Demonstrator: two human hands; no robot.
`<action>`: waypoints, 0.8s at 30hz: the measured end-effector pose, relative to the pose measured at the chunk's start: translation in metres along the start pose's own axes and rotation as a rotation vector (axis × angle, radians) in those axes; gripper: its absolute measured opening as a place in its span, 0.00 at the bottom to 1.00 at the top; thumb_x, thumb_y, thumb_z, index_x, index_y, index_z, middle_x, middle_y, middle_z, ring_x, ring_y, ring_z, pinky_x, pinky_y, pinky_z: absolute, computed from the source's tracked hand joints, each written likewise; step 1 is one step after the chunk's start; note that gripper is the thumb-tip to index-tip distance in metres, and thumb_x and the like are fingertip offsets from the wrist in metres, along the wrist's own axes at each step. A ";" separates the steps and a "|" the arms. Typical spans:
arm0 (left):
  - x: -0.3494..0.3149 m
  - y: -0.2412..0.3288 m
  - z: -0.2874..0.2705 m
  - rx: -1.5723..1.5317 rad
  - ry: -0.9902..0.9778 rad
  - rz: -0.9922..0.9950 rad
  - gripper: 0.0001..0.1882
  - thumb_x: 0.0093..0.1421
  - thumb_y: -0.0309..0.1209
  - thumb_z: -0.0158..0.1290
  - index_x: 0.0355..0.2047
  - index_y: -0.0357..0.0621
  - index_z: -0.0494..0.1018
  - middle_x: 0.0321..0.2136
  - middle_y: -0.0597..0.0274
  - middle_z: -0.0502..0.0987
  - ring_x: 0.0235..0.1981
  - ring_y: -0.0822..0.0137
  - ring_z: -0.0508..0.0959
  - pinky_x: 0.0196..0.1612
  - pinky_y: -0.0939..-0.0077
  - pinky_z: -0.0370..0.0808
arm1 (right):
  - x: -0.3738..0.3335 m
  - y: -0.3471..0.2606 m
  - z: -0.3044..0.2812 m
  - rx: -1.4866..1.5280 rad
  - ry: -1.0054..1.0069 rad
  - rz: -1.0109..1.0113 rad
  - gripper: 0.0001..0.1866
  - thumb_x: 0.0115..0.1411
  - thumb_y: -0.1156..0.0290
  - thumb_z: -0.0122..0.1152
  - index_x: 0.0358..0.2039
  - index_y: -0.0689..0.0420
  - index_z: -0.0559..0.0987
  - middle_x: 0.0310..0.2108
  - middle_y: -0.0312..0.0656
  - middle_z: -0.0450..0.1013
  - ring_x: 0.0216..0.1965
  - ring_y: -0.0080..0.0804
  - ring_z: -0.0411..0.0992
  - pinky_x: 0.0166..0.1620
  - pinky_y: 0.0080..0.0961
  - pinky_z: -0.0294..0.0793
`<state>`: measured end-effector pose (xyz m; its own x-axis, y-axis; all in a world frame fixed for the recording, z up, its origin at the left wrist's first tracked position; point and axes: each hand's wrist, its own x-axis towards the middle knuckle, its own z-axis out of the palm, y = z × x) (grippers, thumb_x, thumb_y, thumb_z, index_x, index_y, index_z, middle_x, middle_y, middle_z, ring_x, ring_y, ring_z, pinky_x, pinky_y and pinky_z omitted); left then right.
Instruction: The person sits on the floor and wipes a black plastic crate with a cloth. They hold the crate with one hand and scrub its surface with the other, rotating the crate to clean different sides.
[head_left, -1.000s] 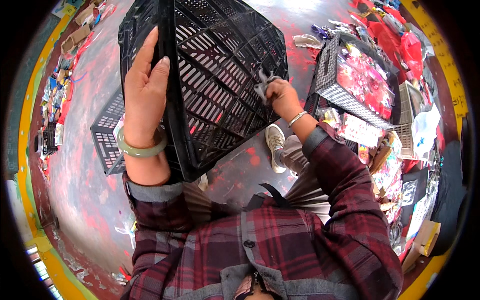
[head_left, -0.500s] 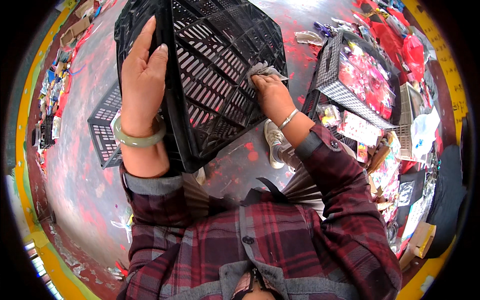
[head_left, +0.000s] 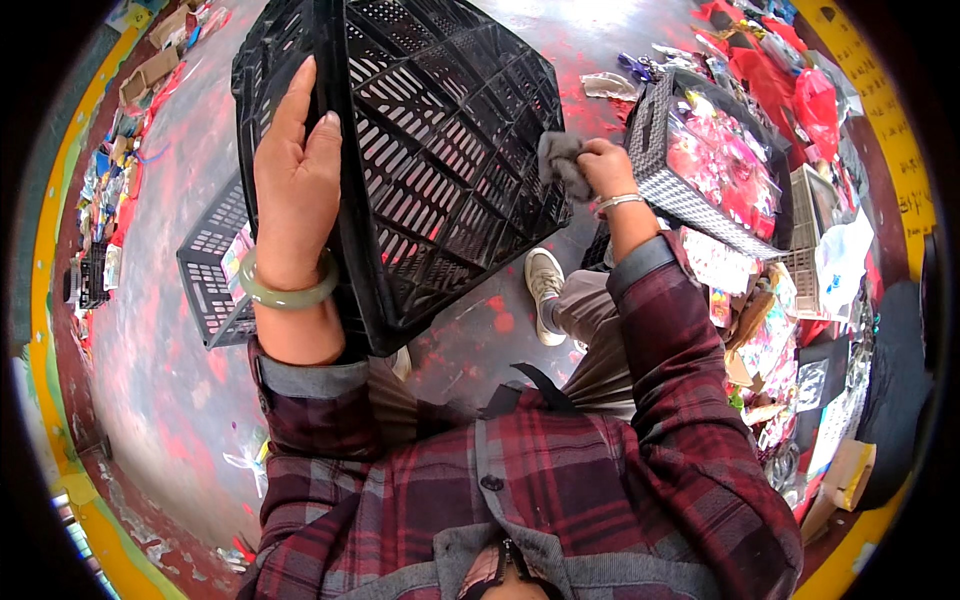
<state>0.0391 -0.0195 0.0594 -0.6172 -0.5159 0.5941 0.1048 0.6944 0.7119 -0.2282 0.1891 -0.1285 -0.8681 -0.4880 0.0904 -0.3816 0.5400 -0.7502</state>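
A large black slotted plastic crate is tilted up in front of me, its slotted face toward my right. My left hand grips its near upright rim, thumb and forefinger showing along the edge while the other fingers are hidden. A green bangle circles that wrist. In my right hand a crumpled grey rag is pinched, at the crate's right corner; whether it touches the plastic I cannot tell.
Another black crate stands on the floor at the left. To the right, a grey-and-white woven basket holds pink and red packets, with a pale crate beside it. Mixed goods line the left wall. My shoe is below the crate.
My right hand has moved right with the rag, from the crate's slotted face out to its corner. My left hand keeps its hold on the rim, and the crate has shifted slightly.
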 end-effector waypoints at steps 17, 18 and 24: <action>-0.003 0.011 0.008 0.061 -0.025 0.064 0.23 0.57 0.19 0.45 0.54 0.34 0.64 0.48 0.47 0.72 0.48 0.61 0.73 0.52 0.77 0.66 | -0.012 -0.059 0.038 -0.389 -0.308 -0.051 0.14 0.51 0.74 0.51 0.40 0.55 0.76 0.40 0.53 0.74 0.43 0.50 0.72 0.46 0.39 0.72; -0.003 0.012 0.012 0.079 -0.032 0.086 0.23 0.57 0.19 0.45 0.54 0.34 0.64 0.48 0.46 0.72 0.49 0.59 0.73 0.52 0.76 0.67 | -0.016 -0.056 0.042 -0.438 -0.249 -0.020 0.15 0.49 0.73 0.50 0.38 0.60 0.76 0.37 0.55 0.74 0.43 0.51 0.72 0.46 0.40 0.71; -0.007 0.023 0.013 0.151 -0.038 0.135 0.23 0.56 0.19 0.46 0.54 0.34 0.64 0.49 0.45 0.71 0.50 0.55 0.72 0.53 0.74 0.66 | -0.013 -0.040 0.037 -0.242 -0.330 -0.098 0.15 0.48 0.72 0.53 0.38 0.60 0.77 0.35 0.54 0.75 0.41 0.47 0.73 0.44 0.35 0.72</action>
<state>0.0355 0.0062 0.0670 -0.6349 -0.3958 0.6635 0.0724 0.8246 0.5611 -0.1904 0.1484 -0.1241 -0.6908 -0.7173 -0.0907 -0.5551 0.6066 -0.5692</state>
